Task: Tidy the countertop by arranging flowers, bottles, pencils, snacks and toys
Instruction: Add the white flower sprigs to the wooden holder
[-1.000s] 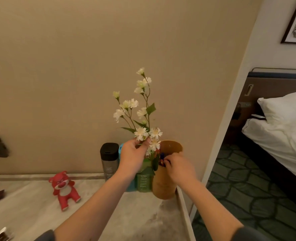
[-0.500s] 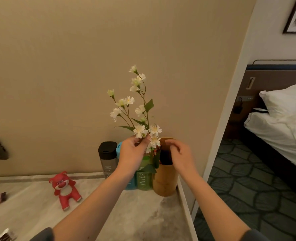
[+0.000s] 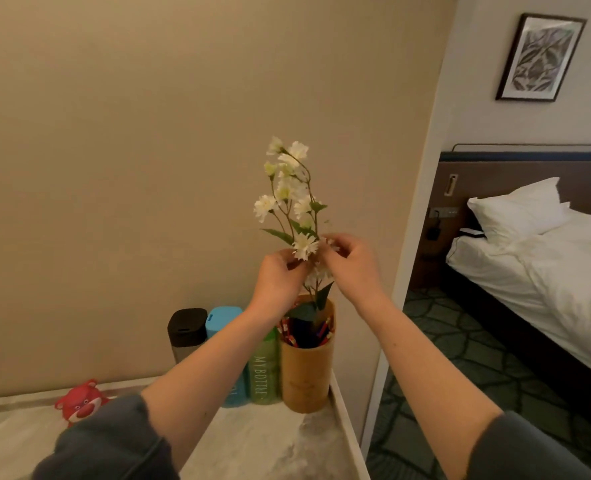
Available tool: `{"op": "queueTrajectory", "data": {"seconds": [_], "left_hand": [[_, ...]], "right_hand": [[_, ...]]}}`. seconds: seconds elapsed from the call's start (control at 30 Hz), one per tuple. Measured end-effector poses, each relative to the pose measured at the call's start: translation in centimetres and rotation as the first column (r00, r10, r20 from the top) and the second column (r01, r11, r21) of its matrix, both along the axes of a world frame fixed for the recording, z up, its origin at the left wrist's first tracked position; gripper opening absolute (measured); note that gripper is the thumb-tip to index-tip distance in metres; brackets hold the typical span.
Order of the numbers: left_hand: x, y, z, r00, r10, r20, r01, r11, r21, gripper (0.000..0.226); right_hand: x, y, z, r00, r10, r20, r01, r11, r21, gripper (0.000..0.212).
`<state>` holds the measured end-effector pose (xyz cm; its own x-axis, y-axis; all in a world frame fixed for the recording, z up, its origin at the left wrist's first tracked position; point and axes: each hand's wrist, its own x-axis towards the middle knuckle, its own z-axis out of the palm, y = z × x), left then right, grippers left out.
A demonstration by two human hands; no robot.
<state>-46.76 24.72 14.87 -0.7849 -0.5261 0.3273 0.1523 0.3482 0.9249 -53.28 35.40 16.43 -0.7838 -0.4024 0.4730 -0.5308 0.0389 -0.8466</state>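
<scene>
Flowers: a white spray stands upright over the cup. Its stem runs down between the hands into the cup's mouth, and the lower end is hidden inside.
Left hand: the left hand has its fingers curled round the stem just under the lowest bloom. The fingertips are hidden behind the petals.
Right hand: the right hand has its fingertips bent in against the blooms on the other side. Blur and petals hide whether they pinch anything; cannot tell.
Cup: it sits at the right end of the countertop, against the wall.
Pencils: only the tips show in the cup, dark and hard to count.
Green bottle: it touches the cup's left side, its top hidden by the left forearm.
Blue bottle: the cap shows, while the arm covers most of the body.
Black bottle: it is leftmost in the row, its base hidden.
Toy: a red bear near the wall, its lower half behind the sleeve.
Bed: it lies beyond the wall's end, cut off at the right edge.
</scene>
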Motion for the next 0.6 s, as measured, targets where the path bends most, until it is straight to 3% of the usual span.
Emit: {"op": "queueTrajectory", "data": {"seconds": [0.23, 0.37, 0.6], "left_hand": [[-1.7, -0.5, -2.3, 0.996, 0.009, 0.088, -0.001, 0.997, -0.081, 0.02], [-1.8, -1.4, -4.2, 0.979, 0.138, 0.151, -0.073, 0.924, -0.376, 0.024], [-1.2, -2.9, -6.9, 0.941, 0.301, 0.156, -0.166, 0.811, -0.56, 0.024]], "right_hand": [[-2.1, -0.7, -2.8, 0.995, -0.103, 0.013, 0.101, 0.987, 0.129, 0.018], [-2.6, -0.4, -4.6, 0.993, -0.116, 0.028, 0.109, 0.977, 0.181, 0.011], [-2.6, -0.4, -7.5, 0.983, -0.18, 0.043, 0.159, 0.94, 0.302, 0.013]]}}
